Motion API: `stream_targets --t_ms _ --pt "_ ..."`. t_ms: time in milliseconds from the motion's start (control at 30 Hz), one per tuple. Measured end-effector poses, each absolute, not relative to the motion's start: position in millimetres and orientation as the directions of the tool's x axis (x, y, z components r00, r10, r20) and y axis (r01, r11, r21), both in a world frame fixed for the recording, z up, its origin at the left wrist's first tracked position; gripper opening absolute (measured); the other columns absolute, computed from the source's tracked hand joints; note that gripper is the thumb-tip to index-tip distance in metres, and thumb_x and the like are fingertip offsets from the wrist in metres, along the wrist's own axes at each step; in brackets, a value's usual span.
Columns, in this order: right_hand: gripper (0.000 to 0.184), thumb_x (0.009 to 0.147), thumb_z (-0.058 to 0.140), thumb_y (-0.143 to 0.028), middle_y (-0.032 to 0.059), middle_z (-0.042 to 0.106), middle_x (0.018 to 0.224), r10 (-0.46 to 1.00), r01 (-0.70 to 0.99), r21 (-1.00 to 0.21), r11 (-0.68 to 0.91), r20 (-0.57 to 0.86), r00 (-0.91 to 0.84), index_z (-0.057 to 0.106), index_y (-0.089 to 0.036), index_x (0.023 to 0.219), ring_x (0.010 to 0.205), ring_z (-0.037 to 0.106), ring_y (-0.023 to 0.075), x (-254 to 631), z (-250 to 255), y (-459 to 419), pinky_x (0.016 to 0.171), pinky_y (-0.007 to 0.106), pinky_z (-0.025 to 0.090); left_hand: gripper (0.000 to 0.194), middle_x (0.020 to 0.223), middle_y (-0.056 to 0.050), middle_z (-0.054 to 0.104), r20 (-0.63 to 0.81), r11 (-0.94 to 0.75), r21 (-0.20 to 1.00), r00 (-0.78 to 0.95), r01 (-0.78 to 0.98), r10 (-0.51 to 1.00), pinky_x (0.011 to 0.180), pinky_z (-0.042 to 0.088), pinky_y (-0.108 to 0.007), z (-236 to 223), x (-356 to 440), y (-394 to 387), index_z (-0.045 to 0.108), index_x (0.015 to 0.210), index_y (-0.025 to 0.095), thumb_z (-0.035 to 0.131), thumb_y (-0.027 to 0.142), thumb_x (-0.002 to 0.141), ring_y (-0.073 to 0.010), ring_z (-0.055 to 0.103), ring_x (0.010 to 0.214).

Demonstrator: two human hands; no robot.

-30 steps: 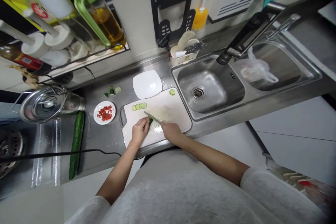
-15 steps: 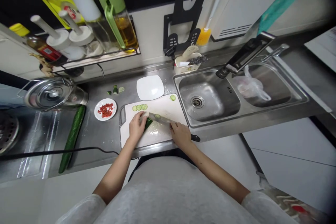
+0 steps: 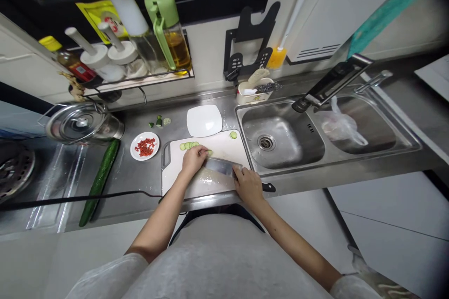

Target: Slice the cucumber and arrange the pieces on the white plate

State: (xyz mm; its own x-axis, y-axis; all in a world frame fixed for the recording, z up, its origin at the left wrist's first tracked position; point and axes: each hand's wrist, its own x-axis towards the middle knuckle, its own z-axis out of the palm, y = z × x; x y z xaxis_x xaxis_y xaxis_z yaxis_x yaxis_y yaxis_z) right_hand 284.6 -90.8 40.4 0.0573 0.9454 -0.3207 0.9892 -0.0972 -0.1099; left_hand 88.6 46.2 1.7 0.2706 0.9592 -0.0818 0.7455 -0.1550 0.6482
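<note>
Your right hand [image 3: 249, 186] is curled closed on the knife [image 3: 220, 167], its handle jutting past the near-right corner of the cutting board [image 3: 171, 170]. Your left hand [image 3: 194, 159] has its fingertips drawn together beside a pale slice [image 3: 210, 153] past mid-board, toward the far edge; I can't tell whether they grip it. A slip could nick you, since that surface looks wet (it glistens). Your knuckles could scatter the cucumber row [image 3: 187, 145] near the far-left corner if they swing sideways.

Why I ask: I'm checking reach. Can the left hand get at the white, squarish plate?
Probably yes: the left hand is near the plate, with only pale green cucumber slices and white cutting board between.
</note>
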Motion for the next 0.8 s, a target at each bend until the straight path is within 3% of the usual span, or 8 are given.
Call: stream_targets --t_ms 133,267,467,567,633,733,800 --pt "0.041 0.09 0.05 -0.025 0.0091 0.064 0.101 0.937 0.985 -0.098 -0.139 -0.335 0.099 0.053 -0.021 0.131 0.097 0.057 0.0224 293.7 36.3 -97.7 0.082 0.032 0.033 0.016 0.071 -0.001 0.069 -0.116 0.088 0.664 -0.014 0.742 0.993 0.069 0.048 -0.03 -16.2 86.4 60.0 0.071 0.089 0.023 0.059 0.025 0.078 -0.0164 0.061 0.067" --pt "0.04 0.089 0.051 -0.025 0.0087 0.065 0.101 0.93 0.982 -0.093 -0.162 -0.346 0.121 0.054 -0.021 0.129 0.096 0.058 0.0221 299.7 34.8 -103.3 0.082 0.032 0.034 0.016 0.068 0.0 0.067 -0.118 0.12 0.618 -0.06 0.777 0.991 0.07 0.045 -0.03 -27.2 86.6 71.9 0.068 0.089 0.024 0.059 0.022 0.076 -0.0169 0.06 0.067" --pt "0.04 0.09 0.049 -0.025 0.0084 0.067 0.103 0.926 0.967 -0.137 -0.217 -0.342 0.159 0.054 -0.021 0.129 0.096 0.061 0.0224 304.3 31.9 -106.1 0.081 0.031 0.037 0.01 0.081 -0.005 0.067 -0.015 0.053 0.534 -0.053 0.844 0.998 0.075 0.044 -0.032 -26.8 83.3 77.6 0.065 0.086 0.022 0.059 0.027 0.08 -0.0208 0.06 0.082" --pt "0.035 0.093 0.043 -0.027 0.0066 0.069 0.106 0.904 0.932 -0.21 -0.295 -0.379 0.201 0.057 -0.023 0.125 0.094 0.063 0.0208 304.2 29.7 -105.5 0.077 0.028 0.039 0.016 0.087 -0.007 0.066 0.021 -0.008 0.527 -0.004 0.85 1.0 0.077 0.045 -0.032 -18.1 69.0 62.0 0.065 0.089 0.022 0.054 0.033 0.085 -0.0211 0.06 0.086" --pt "0.034 0.096 0.037 -0.03 0.0062 0.07 0.108 0.883 0.904 -0.251 -0.345 -0.413 0.222 0.057 -0.024 0.123 0.093 0.065 0.02 303.0 28.4 -104.1 0.074 0.027 0.04 0.022 0.089 -0.006 0.065 -0.013 -0.099 0.549 0.127 0.83 0.992 0.076 0.047 -0.031 -11.8 55.9 41.4 0.064 0.094 0.022 0.055 0.04 0.085 -0.02 0.06 0.084" --pt "0.036 0.098 0.031 -0.032 0.0065 0.071 0.107 0.868 0.885 -0.278 -0.373 -0.443 0.226 0.057 -0.023 0.121 0.093 0.065 0.0201 300.1 27.5 -100.1 0.071 0.027 0.039 0.042 0.1 -0.006 0.064 -0.058 -0.243 0.527 0.32 0.815 0.946 0.078 0.049 -0.032 -6.7 38.4 5.3 0.061 0.113 0.025 0.066 0.048 0.077 -0.022 0.061 0.091" --pt "0.036 0.099 0.029 -0.033 0.0066 0.071 0.103 0.866 0.887 -0.287 -0.361 -0.457 0.205 0.057 -0.022 0.118 0.092 0.065 0.0201 297.3 28.0 -96.1 0.068 0.026 0.037 0.053 0.107 -0.007 0.063 -0.072 -0.288 0.489 0.367 0.823 0.928 0.081 0.049 -0.034 -7.5 30.6 -13.4 0.054 0.126 0.027 0.068 0.042 0.076 -0.0235 0.061 0.096"
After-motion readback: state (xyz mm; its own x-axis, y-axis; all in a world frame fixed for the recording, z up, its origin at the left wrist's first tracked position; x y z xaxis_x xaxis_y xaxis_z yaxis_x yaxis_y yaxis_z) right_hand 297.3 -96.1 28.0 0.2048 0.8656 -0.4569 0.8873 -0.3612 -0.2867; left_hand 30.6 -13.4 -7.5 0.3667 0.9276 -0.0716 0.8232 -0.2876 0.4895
